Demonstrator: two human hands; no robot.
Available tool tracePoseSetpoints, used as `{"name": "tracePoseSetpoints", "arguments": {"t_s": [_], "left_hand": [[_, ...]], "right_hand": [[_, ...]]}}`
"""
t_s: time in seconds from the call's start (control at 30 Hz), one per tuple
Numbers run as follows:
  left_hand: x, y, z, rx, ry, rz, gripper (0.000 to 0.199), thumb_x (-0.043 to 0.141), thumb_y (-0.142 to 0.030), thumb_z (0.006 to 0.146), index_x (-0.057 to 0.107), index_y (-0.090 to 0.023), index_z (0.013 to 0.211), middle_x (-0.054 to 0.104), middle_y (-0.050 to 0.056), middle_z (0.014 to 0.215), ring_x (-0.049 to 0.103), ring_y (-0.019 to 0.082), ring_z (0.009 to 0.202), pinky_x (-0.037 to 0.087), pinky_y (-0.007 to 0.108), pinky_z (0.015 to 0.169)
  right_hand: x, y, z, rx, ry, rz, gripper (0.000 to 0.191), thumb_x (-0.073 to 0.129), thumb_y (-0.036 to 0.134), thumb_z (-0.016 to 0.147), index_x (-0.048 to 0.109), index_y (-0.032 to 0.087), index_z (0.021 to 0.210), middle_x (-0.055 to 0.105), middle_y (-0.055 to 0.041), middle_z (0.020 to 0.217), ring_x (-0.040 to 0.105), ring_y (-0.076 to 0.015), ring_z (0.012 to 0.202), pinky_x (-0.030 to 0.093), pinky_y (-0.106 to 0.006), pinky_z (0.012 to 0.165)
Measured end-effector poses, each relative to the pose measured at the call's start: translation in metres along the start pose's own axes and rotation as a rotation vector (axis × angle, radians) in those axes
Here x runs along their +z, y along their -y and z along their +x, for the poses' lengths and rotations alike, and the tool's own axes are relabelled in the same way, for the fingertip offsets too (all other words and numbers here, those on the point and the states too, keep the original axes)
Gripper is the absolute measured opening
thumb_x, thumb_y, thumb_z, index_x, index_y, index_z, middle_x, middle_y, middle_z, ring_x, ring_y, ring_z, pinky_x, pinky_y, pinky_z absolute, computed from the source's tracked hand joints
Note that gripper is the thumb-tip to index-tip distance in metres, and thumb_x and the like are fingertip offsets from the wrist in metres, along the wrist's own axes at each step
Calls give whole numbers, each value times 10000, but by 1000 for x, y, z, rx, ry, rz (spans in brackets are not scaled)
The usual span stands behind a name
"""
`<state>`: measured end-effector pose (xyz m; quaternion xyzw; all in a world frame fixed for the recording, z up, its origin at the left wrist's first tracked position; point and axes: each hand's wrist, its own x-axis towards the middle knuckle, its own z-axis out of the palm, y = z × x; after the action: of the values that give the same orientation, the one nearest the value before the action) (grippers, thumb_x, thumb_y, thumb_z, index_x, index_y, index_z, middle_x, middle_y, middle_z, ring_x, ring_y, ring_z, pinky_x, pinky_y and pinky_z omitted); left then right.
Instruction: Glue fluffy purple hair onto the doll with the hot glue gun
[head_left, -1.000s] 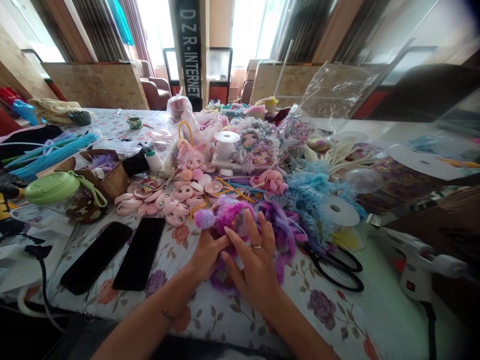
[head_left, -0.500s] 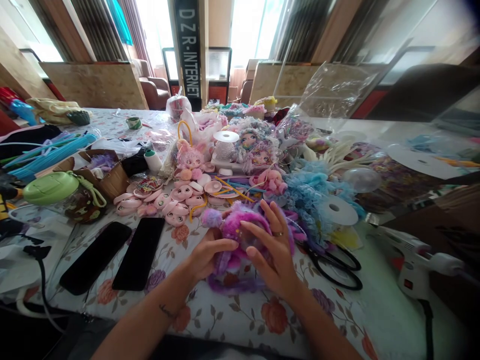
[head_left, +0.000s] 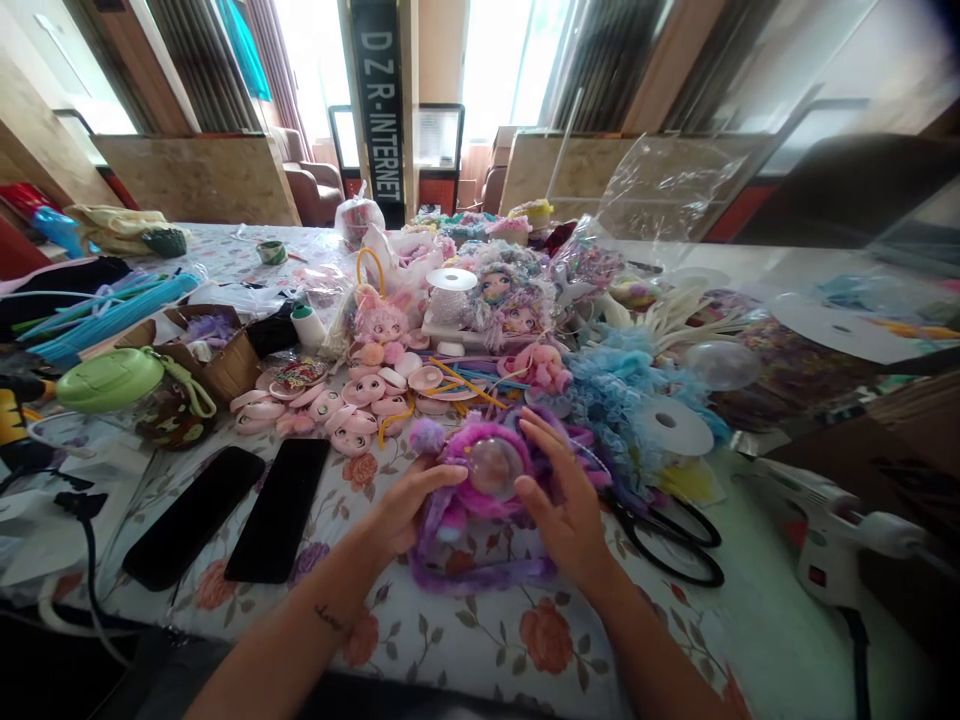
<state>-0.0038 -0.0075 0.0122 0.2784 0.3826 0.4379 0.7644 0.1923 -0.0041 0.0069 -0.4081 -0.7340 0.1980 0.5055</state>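
Note:
Low over the flowered tablecloth, my left hand [head_left: 409, 508] pinches the left edge of a fluffy purple-and-magenta craft piece [head_left: 463, 452]. A clear round dome [head_left: 496, 467] sits on the front of this piece, and a lilac pompom [head_left: 427, 437] sticks out at its upper left. My right hand [head_left: 568, 505] is at its right side with fingers stretched and thumb apart, thumb tip close to the dome; whether it touches cannot be told. A fuzzy purple strip [head_left: 487, 577] trails below on the cloth. My left fingertips are hidden behind the piece.
Black-handled scissors [head_left: 675, 545] and a glue gun [head_left: 817, 510] lie to the right. Two black phones [head_left: 277, 510] rest at left. Pink doll faces [head_left: 352, 430], a spool [head_left: 452, 297] and blue ruffled trim [head_left: 622, 380] crowd the table beyond my hands.
My right fingers have moved off the front of the dome to the right side, leaving the dome uncovered. The left hand still holds the fluffy piece, which has turned slightly.

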Motion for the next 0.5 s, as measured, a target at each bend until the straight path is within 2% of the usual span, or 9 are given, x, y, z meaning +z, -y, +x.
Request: {"name": "tracePoseSetpoints", "arguments": {"t_s": [0.1, 0.2, 0.3, 0.33, 0.37, 0.4, 0.43, 0.5], "left_hand": [[-1, -1, 5, 40, -23, 87, 529, 750, -286, 748, 656, -200, 1261, 776, 77, 1024, 717, 218, 819, 528, 232, 585], [-5, -7, 9, 94, -14, 225, 450, 706, -342, 798, 676, -204, 1225, 766, 79, 1023, 701, 216, 846, 535, 273, 717], [-11, -21, 8, 197, -53, 658, 365, 600, -472, 869, 751, -173, 1013, 756, 68, 900, 671, 227, 823, 492, 296, 758], [-13, -27, 4, 223, -73, 866, 425, 534, -536, 893, 761, -176, 903, 742, 57, 821, 660, 236, 790, 471, 299, 722], [-14, -34, 0, 227, -101, 932, 473, 525, -575, 884, 755, -169, 807, 722, 65, 742, 650, 255, 765, 453, 309, 702], [-16, -41, -7, 240, -132, 984, 477, 529, -590, 877, 750, -175, 796, 718, 68, 735, 649, 269, 783, 443, 314, 715], [-18, -48, -15, 262, -201, 1131, 472, 518, -609, 875, 750, -199, 841, 729, 68, 775, 656, 276, 811, 439, 316, 733], [-26, -59, -33, 263, -437, 1367, 452, 548, -603, 851, 728, -228, 1025, 751, 95, 948, 671, 312, 930, 445, 337, 790]], "right_hand": [[9, -3, -8, -37, 127, -102, 665, 672, 400, 891, 397, 294, 1487, 410, -137, 1555, 405, -324, 1434, 412, -526, 1133], [18, -7, -15, -83, 193, -190, 733, 682, 354, 881, 323, 298, 1518, 346, -156, 1579, 367, -335, 1454, 424, -551, 1121], [24, -11, -20, -122, 174, -234, 687, 626, 268, 910, 312, 284, 1520, 333, -169, 1574, 354, -315, 1461, 423, -545, 1127], [25, -12, -21, -126, 167, -240, 666, 607, 244, 919, 317, 278, 1518, 335, -170, 1571, 357, -305, 1460, 426, -535, 1129], [26, -13, -22, -133, 165, -245, 648, 590, 224, 926, 324, 272, 1515, 340, -172, 1567, 360, -297, 1459, 429, -526, 1129], [27, -14, -22, -141, 167, -250, 635, 576, 206, 931, 330, 266, 1512, 344, -173, 1563, 359, -291, 1459, 430, -519, 1130], [27, -14, -23, -154, 172, -255, 626, 566, 189, 933, 335, 259, 1511, 344, -174, 1562, 354, -288, 1462, 431, -514, 1131], [28, -14, -24, -177, 177, -263, 617, 551, 162, 933, 343, 242, 1508, 341, -180, 1562, 341, -288, 1468, 435, -510, 1129]]}}
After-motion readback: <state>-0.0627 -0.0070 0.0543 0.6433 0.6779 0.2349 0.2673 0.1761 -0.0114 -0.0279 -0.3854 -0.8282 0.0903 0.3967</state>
